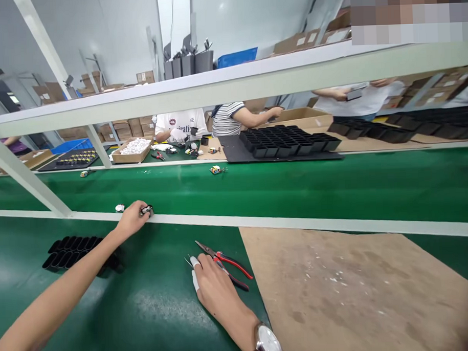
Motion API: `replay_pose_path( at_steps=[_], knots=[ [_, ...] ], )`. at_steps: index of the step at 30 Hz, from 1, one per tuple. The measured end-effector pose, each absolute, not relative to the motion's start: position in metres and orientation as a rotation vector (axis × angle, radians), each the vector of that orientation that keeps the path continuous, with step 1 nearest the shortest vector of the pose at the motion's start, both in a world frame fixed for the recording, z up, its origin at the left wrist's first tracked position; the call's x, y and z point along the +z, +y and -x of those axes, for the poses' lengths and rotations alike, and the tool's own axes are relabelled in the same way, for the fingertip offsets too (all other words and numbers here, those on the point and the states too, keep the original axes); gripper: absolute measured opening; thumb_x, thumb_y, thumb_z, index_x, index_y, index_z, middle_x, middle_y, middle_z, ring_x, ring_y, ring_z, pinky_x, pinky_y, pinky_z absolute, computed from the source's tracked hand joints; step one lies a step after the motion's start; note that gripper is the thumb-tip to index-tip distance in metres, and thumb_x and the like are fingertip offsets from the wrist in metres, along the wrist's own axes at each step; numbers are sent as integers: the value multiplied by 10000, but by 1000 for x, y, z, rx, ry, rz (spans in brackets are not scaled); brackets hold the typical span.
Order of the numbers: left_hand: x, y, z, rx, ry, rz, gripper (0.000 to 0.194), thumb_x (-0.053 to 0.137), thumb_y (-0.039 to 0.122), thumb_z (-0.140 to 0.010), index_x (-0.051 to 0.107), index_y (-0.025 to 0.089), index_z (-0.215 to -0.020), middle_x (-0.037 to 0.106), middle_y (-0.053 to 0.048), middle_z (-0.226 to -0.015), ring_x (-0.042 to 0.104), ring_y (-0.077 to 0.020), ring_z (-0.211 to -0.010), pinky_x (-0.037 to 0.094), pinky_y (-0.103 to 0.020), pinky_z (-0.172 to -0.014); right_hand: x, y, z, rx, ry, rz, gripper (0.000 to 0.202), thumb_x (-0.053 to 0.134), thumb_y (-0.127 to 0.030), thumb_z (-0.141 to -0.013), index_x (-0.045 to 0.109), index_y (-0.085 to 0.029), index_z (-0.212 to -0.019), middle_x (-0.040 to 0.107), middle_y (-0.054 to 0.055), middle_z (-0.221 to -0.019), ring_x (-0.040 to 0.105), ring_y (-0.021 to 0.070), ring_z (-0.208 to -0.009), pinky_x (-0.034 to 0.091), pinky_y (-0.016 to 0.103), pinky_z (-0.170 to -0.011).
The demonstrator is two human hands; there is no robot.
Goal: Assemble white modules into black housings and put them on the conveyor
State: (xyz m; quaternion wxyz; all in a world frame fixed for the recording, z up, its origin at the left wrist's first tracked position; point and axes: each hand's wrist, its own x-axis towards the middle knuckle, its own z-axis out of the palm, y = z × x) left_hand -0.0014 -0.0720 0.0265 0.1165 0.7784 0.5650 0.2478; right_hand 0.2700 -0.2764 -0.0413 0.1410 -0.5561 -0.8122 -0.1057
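Observation:
My left hand [133,218] reaches to the pale rail at the near edge of the green belt, its fingers closed round a small black part [146,210]. Just left of it, a small white piece [120,207] lies by the rail. My right hand [212,281] is low over the green bench, with white covers on two fingers. Its fingers are bent together at thin metal tweezers [188,261], whose tips point up and left. Red-handled pliers [233,265] lie beside that hand, partly behind it. Black oval cases [73,253] stand in rows on the left, partly behind my left forearm.
Brown cardboard [337,284] covers the bench at right. Small circuit boards [216,170] sit on the green belt [296,188]. A slanted white post [30,177] and shelf beam [215,91] frame the view. Co-workers handle parts behind black trays [286,143].

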Motion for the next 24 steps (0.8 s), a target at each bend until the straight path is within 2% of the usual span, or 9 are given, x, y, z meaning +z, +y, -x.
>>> replay_pose_path(
  at_steps=[4,6,9,12,15,17,19,22,24],
  knots=[
    [18,-23,1,683,1889,-2239,251,688,309,-970,655,145,-1157,711,-93,-1106,695,-256,-1012,552,-449,-951,-46,-276,-270,-322,-2330,1614,318,668,3,-770,674,-180,-1030,663,97,-999,650,273,-924,559,380,-783],
    [13,-13,2,625,1927,-2240,321,705,365,-972,648,140,-1193,717,-86,-1085,699,-250,-994,551,-433,-931,-49,-275,-270,-329,-2318,1603,320,665,6,-766,671,-181,-1026,661,102,-1003,647,276,-932,554,382,-787],
    [12,-6,11,537,1931,-2276,591,839,466,-820,632,141,-1268,731,-127,-1145,684,-313,-1133,537,-389,-958,-54,-273,-270,-332,-2301,1586,300,665,1,-758,665,-183,-995,651,107,-990,639,280,-915,540,388,-769],
    [16,-4,30,472,2000,-2284,789,911,490,-702,607,136,-1339,674,-194,-1339,552,-408,-1355,470,-433,-1083,-57,-273,-271,-343,-2284,1586,339,663,1,-738,672,-164,-1033,645,118,-985,633,295,-913,534,409,-764],
    [20,-5,50,411,2116,-2211,628,834,451,-846,619,120,-1334,638,-204,-1389,566,-396,-1339,462,-531,-1105,-59,-272,-271,-375,-2275,1602,370,652,3,-732,682,-154,-1065,648,120,-974,626,300,-909,533,421,-758],
    [21,-6,58,384,2142,-2160,448,739,414,-971,641,141,-1313,661,-151,-1346,645,-325,-1232,521,-536,-1053,-60,-271,-271,-395,-2274,1602,341,651,1,-742,686,-161,-1040,651,119,-976,625,299,-906,533,421,-758],
    [23,-9,58,386,2126,-2135,351,685,382,-1027,653,160,-1297,678,-110,-1301,685,-275,-1145,571,-505,-997,-61,-270,-272,-406,-2276,1598,335,648,5,-741,686,-168,-1025,655,117,-987,626,297,-905,538,422,-767],
    [31,-19,47,439,2049,-2145,353,690,322,-1019,633,153,-1323,695,-113,-1252,699,-273,-1100,579,-499,-979,-58,-269,-275,-419,-2276,1570,375,622,20,-757,684,-170,-1075,661,104,-983,626,283,-891,552,412,-782],
    [37,-37,34,476,1921,-2191,435,698,243,-970,591,153,-1382,722,-123,-1210,710,-283,-1072,566,-492,-996,-53,-268,-276,-427,-2255,1525,373,593,12,-820,673,-157,-1143,665,102,-986,628,275,-886,563,409,-799]
  ],
)
